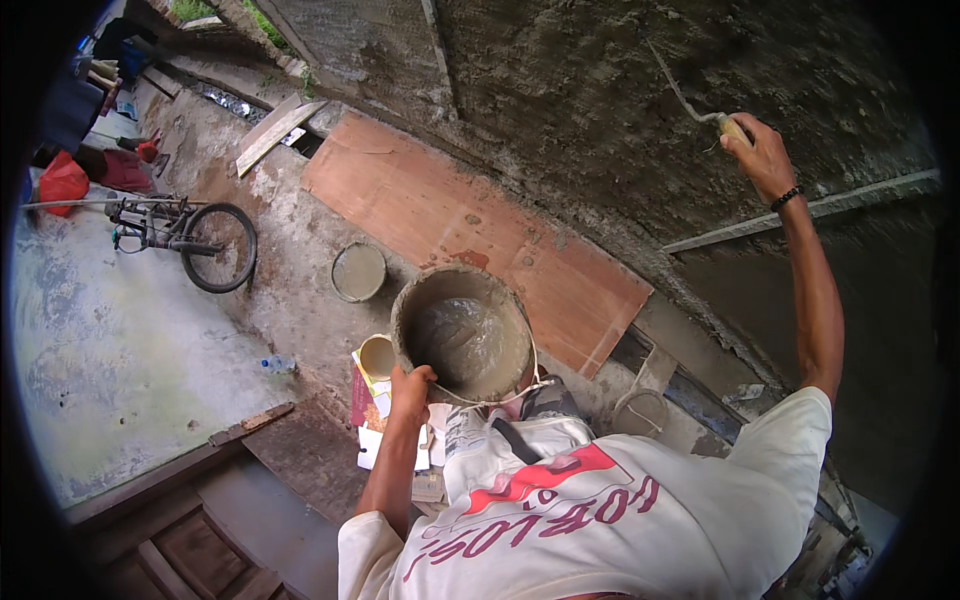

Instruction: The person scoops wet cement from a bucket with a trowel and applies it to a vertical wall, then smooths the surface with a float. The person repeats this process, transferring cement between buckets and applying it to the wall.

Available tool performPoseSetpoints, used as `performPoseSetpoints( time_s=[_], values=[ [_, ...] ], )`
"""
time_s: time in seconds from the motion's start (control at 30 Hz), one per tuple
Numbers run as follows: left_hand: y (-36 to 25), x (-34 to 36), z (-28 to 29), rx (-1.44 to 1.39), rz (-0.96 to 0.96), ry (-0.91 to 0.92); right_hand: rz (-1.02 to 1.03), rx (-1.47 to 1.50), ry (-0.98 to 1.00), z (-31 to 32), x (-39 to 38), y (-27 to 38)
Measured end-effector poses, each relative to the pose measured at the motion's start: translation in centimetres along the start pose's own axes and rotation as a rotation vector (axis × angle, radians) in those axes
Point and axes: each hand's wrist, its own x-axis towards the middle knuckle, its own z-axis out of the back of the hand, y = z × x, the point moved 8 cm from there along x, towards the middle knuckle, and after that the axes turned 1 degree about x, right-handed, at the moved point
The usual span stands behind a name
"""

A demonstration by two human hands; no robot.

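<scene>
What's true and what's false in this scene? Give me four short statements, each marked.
1. The right hand holds a wooden-handled trowel. True.
2. The left hand hangs free. False: the left hand grips the large bucket at its rim.
3. A dark beaded bracelet circles the right wrist. True.
4. A bicycle lies on the reddish board. False: the bicycle is apart from the reddish board, to its left.

The trowel's blade (pixel 667 72) can barely be made out. Its handle (pixel 735 130) is partly covered by the right hand (pixel 762 158), the board (pixel 390 190) by the bucket (pixel 425 298). The door (pixel 210 558) is cut off below.
</scene>
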Motion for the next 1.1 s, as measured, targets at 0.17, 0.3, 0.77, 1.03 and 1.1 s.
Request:
performPoseSetpoints(
  time_s=[0.17,0.3,0.77,1.03,1.1],
  values=[
    [-2.3,-0.9,-4.3,-0.056,0.009,0.009,0.127,0.001,0.090,-1.1,-5.3,2.3],
    [-4.8,-1.6,-7.2,0.099,-0.047,0.118,0.257,-0.080,0.514,-11.4,-12.1,6.0],
    [-10.2,-2.5,-9.8,0.148,-0.232,0.335,0.270,-0.173,0.780,-26.3,-21.2,11.1],
    [-9.6,-3.3,-6.7,0.129,-0.140,0.293,0.254,0.199,0.766,-26.3,-22.9,12.1],
    [-9.0,-2.9,-5.5,0.061,-0.158,0.260,0.312,0.181,0.726,-23.8,-21.9,13.8]
  ],
)
